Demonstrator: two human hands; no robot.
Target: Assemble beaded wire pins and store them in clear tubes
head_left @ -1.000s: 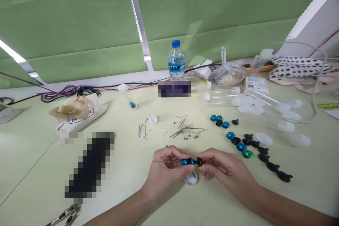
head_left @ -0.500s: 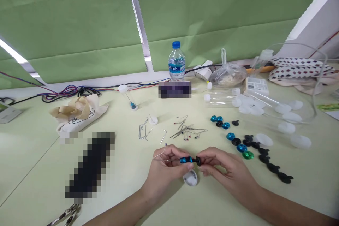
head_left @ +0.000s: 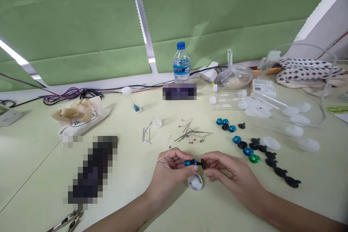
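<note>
Near the front middle of the table, my left hand (head_left: pixel 170 172) pinches a small blue and black cylindrical part (head_left: pixel 190 162). A thin bent wire with a small bead-like tip (head_left: pixel 170 147) rises from the fingers of this hand. My right hand (head_left: pixel 231 174) has its thumb and fingertips closed at a black disc (head_left: pixel 203 164), which sits on a dark stem at the part's right end. Below the fingers, on the table, lies a round white cap (head_left: pixel 195 182) with its hollow side up.
Bent metal wires (head_left: pixel 193 134) and hex keys (head_left: pixel 148 132) lie beyond my hands. Blue, green and black round parts (head_left: pixel 248 151) spread at right. Clear tubes (head_left: pixel 228 100) with white caps, a water bottle (head_left: pixel 181 65) and a cloth pouch (head_left: pixel 84 116) stand or lie farther back.
The part and its black disc have shifted very slightly left and up, and the right fingertips have moved a little around the disc. Everything else lies as before.
</note>
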